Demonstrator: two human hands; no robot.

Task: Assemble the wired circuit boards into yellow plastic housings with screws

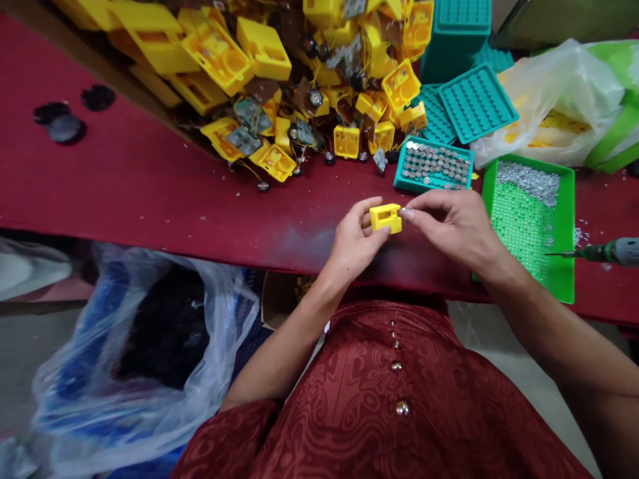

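Observation:
My left hand (pixel 353 238) is closed around a small yellow plastic case (pixel 386 218) that has a cut-out in its upper face. Close against the case's right side, my right hand (pixel 454 223) pinches a small silvery button cell (pixel 403 211) between thumb and forefinger. Most of that cell is covered by the fingertips. Just beyond the hands lies a teal tray (pixel 399 178) with rows of similar round button cells (pixel 434 163). I cannot tell whether the cell touches the case.
Yellow cases (pixel 277 163) with wires and small speakers are heaped at the back. A green tray (pixel 566 286) of tiny metal pieces stands right, with a screwdriver's shaft (pixel 564 254) over it. Stacked teal trays (pixel 479 103) lie behind. A plastic-lined bin (pixel 224 313) is below left.

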